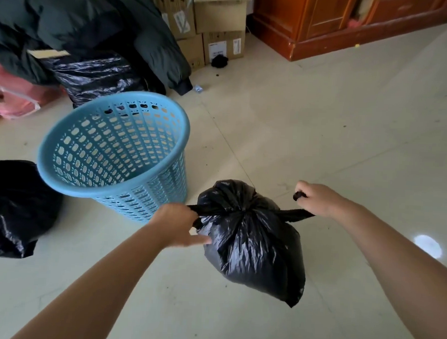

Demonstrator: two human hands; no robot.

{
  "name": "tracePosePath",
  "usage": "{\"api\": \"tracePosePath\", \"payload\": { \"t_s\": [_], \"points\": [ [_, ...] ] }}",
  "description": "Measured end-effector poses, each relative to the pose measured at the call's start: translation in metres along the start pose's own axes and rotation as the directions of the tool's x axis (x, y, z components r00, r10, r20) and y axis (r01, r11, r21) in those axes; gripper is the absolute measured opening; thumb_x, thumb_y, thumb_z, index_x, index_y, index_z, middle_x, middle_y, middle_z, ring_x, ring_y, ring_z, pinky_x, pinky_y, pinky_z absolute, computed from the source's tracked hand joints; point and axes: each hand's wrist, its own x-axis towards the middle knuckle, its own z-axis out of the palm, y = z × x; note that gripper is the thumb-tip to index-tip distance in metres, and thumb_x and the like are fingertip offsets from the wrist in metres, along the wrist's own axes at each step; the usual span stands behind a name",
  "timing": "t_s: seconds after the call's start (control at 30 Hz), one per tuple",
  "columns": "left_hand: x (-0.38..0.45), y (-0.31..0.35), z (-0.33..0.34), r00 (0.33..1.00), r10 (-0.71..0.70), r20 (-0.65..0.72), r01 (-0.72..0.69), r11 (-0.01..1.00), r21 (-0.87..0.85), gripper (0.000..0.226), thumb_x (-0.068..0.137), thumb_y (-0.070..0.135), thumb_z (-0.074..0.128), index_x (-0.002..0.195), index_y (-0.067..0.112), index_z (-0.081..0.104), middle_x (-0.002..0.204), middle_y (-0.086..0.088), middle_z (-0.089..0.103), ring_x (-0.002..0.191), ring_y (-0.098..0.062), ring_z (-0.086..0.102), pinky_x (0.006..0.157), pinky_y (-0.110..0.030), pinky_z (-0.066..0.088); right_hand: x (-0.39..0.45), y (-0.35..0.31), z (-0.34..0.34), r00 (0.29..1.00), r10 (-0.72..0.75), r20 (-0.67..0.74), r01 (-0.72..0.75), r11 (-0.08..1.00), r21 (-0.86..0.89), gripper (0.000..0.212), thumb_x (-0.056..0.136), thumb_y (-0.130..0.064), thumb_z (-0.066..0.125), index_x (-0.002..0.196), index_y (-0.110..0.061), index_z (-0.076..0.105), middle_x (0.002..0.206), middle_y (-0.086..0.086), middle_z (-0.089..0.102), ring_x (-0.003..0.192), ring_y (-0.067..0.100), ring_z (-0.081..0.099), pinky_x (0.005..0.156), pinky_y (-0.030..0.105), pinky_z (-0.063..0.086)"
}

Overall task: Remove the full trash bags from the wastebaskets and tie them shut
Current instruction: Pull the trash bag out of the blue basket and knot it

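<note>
A full black trash bag (252,246) hangs just above the pale tiled floor in front of me, its top gathered into a knot. My left hand (176,225) grips the bag's left tail, and my right hand (316,199) grips the right tail. The two tails are stretched out sideways from the knot. A light blue perforated wastebasket (114,148) stands to the left of the bag with no liner inside. Another black trash bag (13,205) lies on the floor at the left edge.
Behind the basket sits a pile with a dark green jacket (77,24), black plastic (92,77) and a pink bag (16,99). Cardboard boxes (219,26) are stacked at the back, beside a wooden cabinet (341,25). Open floor stretches to the right.
</note>
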Motion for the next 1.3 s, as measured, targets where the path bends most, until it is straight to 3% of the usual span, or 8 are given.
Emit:
{"api": "tracePosePath", "payload": {
  "t_s": [0.13, 0.27, 0.43, 0.5, 0.8, 1.03, 1.17, 1.3],
  "points": [
    [0.021, 0.007, -0.003, 0.984, -0.156, 0.091, 0.166, 0.979, -0.117, 0.077, 0.088, 0.067, 0.015, 0.083, 0.008, 0.064, 0.089, -0.004, 0.061, 0.096, -0.025, 0.061, 0.078, -0.032, 0.043, 0.000, -0.009, 0.004, 0.972, 0.057, 0.228, -0.019, 0.986, -0.166, 0.048, 0.084, -0.027, 0.055, 0.130, -0.017, 0.046, 0.132, 0.007, 0.054, 0.117, 0.023, 0.051, 0.094, 0.032, 0.043],
    [0.037, 0.017, -0.008, 0.917, -0.375, 0.132, 0.395, 0.819, -0.417, 0.073, 0.096, 0.054, 0.013, 0.087, 0.002, 0.063, 0.101, -0.018, 0.063, 0.105, -0.032, 0.059, 0.088, -0.036, 0.045, -0.002, -0.021, -0.005, 0.932, 0.003, 0.364, 0.096, 0.963, -0.253, 0.021, 0.086, -0.029, 0.054, 0.074, -0.014, 0.060, 0.065, -0.001, 0.060, 0.055, 0.011, 0.050, 0.050, 0.021, 0.037],
    [0.059, 0.032, 0.002, 0.794, -0.426, 0.434, 0.397, -0.177, -0.901, 0.053, 0.093, 0.041, 0.049, 0.121, -0.004, 0.055, 0.099, -0.015, 0.063, 0.093, -0.029, 0.059, 0.102, -0.044, 0.045, -0.010, -0.026, 0.002, 0.891, -0.093, 0.444, 0.229, 0.937, -0.262, 0.034, 0.089, -0.023, 0.052, 0.056, -0.023, 0.043, 0.056, -0.007, 0.048, 0.050, 0.007, 0.043, 0.046, 0.015, 0.033],
    [0.064, 0.036, -0.005, 0.788, -0.446, 0.424, 0.298, -0.325, -0.897, 0.034, 0.094, 0.028, 0.051, 0.110, -0.002, 0.056, 0.076, -0.009, 0.054, 0.077, -0.025, 0.053, 0.097, -0.043, 0.047, -0.012, -0.023, 0.002, 0.874, -0.088, 0.477, 0.230, 0.941, -0.247, 0.032, 0.087, -0.025, 0.056, 0.056, -0.026, 0.046, 0.059, -0.007, 0.049, 0.056, 0.012, 0.046, 0.051, 0.019, 0.033],
    [0.043, 0.074, -0.052, 0.878, -0.463, -0.121, -0.143, -0.014, -0.990, 0.030, 0.098, 0.015, 0.039, 0.072, 0.013, 0.055, 0.069, 0.002, 0.052, 0.070, -0.015, 0.049, 0.069, -0.023, 0.042, -0.003, -0.003, -0.016, 0.986, -0.081, 0.145, 0.114, 0.964, -0.239, 0.021, 0.090, -0.010, 0.048, 0.071, -0.008, 0.057, 0.063, 0.005, 0.045, 0.064, 0.020, 0.044, 0.048, 0.021, 0.024],
    [0.022, 0.075, -0.076, 0.912, -0.047, -0.408, -0.318, 0.550, -0.773, 0.026, 0.098, 0.017, 0.043, 0.075, 0.011, 0.055, 0.068, 0.006, 0.051, 0.064, -0.008, 0.046, 0.062, -0.021, 0.034, 0.005, 0.006, -0.021, 0.943, -0.113, -0.313, 0.219, 0.920, 0.326, 0.031, 0.088, 0.010, 0.040, 0.105, -0.001, 0.063, 0.080, 0.005, 0.057, 0.074, 0.017, 0.055, 0.050, 0.004, 0.039],
    [0.023, 0.082, -0.074, 0.933, -0.111, -0.343, -0.309, 0.240, -0.920, 0.040, 0.100, 0.015, 0.035, 0.062, 0.017, 0.046, 0.057, 0.008, 0.055, 0.053, 0.007, 0.050, 0.063, -0.006, 0.039, 0.005, 0.001, -0.029, 0.894, -0.089, -0.439, 0.302, 0.843, 0.445, 0.029, 0.087, 0.010, 0.044, 0.089, -0.017, 0.056, 0.072, -0.003, 0.055, 0.040, -0.009, 0.052, 0.050, 0.010, 0.040],
    [0.031, 0.073, -0.053, 0.961, -0.226, -0.160, -0.129, 0.147, -0.981, 0.045, 0.102, 0.017, 0.031, 0.058, 0.013, 0.043, 0.042, 0.005, 0.048, 0.037, 0.000, 0.043, 0.050, -0.012, 0.037, -0.002, -0.003, -0.028, 0.910, -0.152, -0.386, 0.284, 0.906, 0.314, 0.032, 0.083, 0.013, 0.044, 0.077, -0.017, 0.054, 0.074, 0.006, 0.057, 0.065, 0.005, 0.058, 0.060, 0.020, 0.040]
  ]
}}
